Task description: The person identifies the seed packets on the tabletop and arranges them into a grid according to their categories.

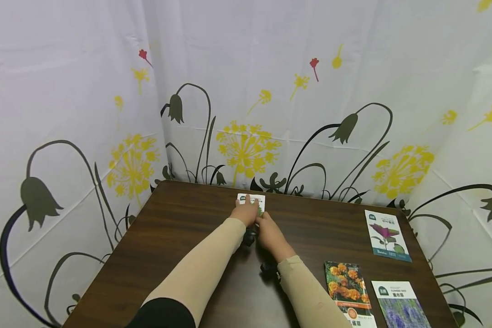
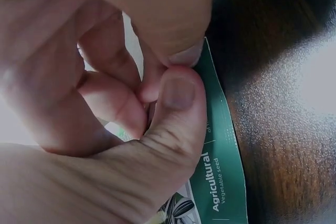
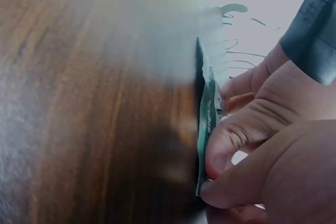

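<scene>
A small seed packet (image 1: 252,198) with a white upper part stands tilted near the far edge of the table. Along its lower edge runs a green band (image 2: 224,166) printed "Agricultural Vegetable seed". My left hand (image 1: 245,212) spreads fingers over the packet's face and pinches its edge with the thumb. Beside it, my right hand (image 1: 272,234) pinches the lower right corner. In the left wrist view, thumbs and fingers of both hands meet at the green edge. The right wrist view shows the packet (image 3: 206,124) nearly edge-on; most of its front is hidden by fingers.
On the right of the brown wooden table (image 1: 188,218) lie three more seed packets: a purple-flower one (image 1: 387,234), an orange marigold one (image 1: 348,291) and a lavender-coloured one (image 1: 402,305). A flower-printed white curtain (image 1: 246,91) hangs behind the table's far edge.
</scene>
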The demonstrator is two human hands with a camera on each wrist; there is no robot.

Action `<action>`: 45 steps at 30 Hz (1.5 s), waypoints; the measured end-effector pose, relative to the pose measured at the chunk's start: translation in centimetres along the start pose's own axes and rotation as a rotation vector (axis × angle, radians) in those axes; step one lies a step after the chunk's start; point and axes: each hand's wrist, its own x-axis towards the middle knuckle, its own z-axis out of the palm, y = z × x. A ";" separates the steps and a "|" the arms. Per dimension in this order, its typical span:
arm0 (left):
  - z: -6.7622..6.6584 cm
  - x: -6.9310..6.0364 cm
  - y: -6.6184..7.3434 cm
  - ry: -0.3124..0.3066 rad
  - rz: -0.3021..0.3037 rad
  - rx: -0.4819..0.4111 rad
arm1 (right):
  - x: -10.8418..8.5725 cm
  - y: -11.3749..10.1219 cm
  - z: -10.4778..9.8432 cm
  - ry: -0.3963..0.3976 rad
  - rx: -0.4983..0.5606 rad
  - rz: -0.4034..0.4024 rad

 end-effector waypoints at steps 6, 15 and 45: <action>-2.2 -2.5 1.2 -0.020 -0.012 0.007 | -0.1 1.1 0.2 -0.030 0.022 0.003; -0.1 0.7 -0.1 -0.056 -0.020 0.029 | -0.9 -0.1 -2.4 -0.068 0.040 -0.059; 0.5 1.1 0.0 -0.044 -0.037 0.042 | -7.3 -0.5 -14.9 0.012 0.064 0.115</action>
